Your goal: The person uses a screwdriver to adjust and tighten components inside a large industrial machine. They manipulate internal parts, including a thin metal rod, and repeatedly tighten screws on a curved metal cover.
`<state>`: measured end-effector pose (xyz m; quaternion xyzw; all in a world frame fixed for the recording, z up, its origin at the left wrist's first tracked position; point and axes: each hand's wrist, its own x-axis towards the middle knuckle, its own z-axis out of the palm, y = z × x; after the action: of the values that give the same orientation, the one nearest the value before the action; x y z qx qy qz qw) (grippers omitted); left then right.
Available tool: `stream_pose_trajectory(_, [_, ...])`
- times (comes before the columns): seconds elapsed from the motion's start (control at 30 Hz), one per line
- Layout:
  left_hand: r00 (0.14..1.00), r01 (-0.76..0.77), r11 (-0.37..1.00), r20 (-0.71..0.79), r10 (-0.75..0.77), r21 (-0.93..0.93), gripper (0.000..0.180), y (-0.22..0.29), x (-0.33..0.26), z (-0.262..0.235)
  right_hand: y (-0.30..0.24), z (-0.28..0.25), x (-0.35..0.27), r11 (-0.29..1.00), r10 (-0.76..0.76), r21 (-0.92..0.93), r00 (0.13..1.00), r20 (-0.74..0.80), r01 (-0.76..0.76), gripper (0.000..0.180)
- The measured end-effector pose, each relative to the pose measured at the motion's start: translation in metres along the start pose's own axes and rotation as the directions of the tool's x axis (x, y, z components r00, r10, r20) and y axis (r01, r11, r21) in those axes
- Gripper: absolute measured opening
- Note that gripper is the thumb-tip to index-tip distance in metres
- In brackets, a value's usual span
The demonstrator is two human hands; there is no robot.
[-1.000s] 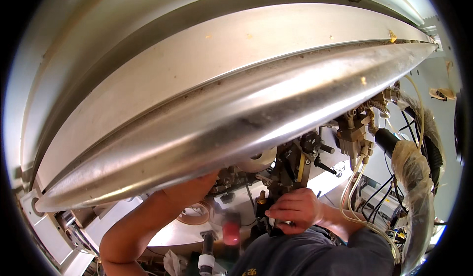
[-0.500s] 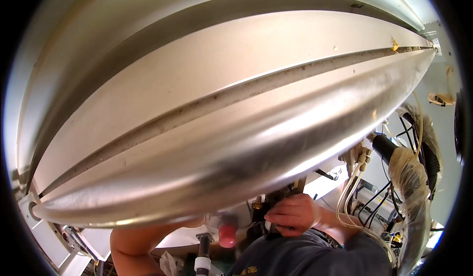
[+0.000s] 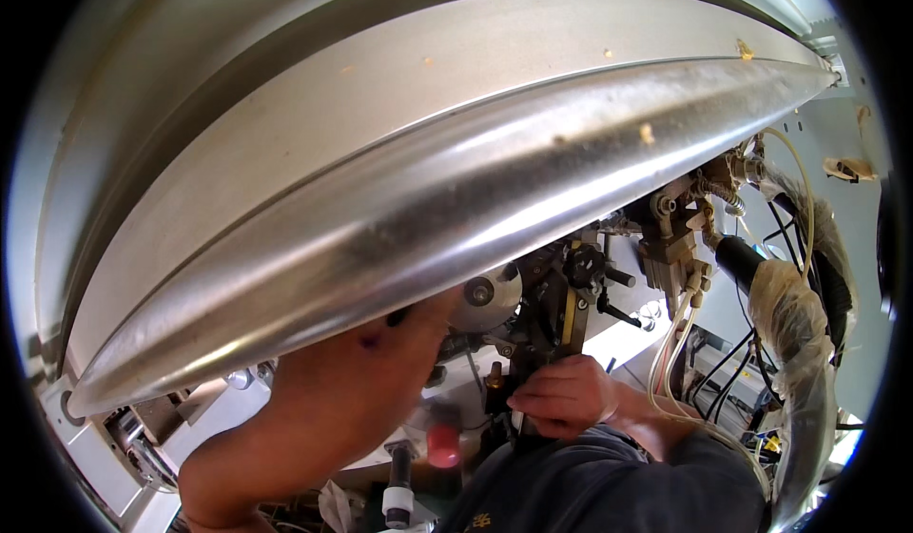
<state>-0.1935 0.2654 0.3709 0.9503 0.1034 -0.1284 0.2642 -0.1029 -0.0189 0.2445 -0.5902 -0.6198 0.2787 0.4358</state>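
Observation:
My left forearm [image 3: 323, 409] reaches up from the lower left and passes behind a long shiny metal bar [image 3: 428, 200]. The bar hides the fingers of my left hand, close to a pale round disc [image 3: 483, 300] with a hub. At the lower end of a dark machine assembly [image 3: 561, 295] is my right hand [image 3: 566, 395], its fingers curled together against a small black block [image 3: 497, 398]. A narrow light-coloured edge shows beside the fingertips; what they grip is mostly hidden.
The bar spans the view, with a pale panel [image 3: 380, 96] behind it. To the right are a plastic-wrapped hose [image 3: 789, 343], thin pale tubes [image 3: 666, 357] and brass-coloured fittings [image 3: 670, 238]. Below hang a red knob [image 3: 443, 445] and a dark rod with a white collar [image 3: 398, 504].
The bar sits higher in view, uncovering the disc and more of the assembly. My left forearm has come up and further in behind the bar. My right hand stays at the block.

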Motion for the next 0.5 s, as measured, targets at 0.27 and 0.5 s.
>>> stream_pose_trajectory(0.27, [0.976,-0.150,0.861,-0.066,0.207,0.487,0.071,0.057,-0.014,0.028,-0.001,-0.002,-0.011,0.996,0.083,-0.034,0.989,0.125,-0.079,0.037])
stream_pose_trajectory(0.5, [0.967,-0.178,0.876,-0.086,0.240,0.449,0.066,0.037,-0.013,0.035,-0.003,0.001,0.005,0.995,-0.047,-0.090,0.998,0.028,0.049,0.027])
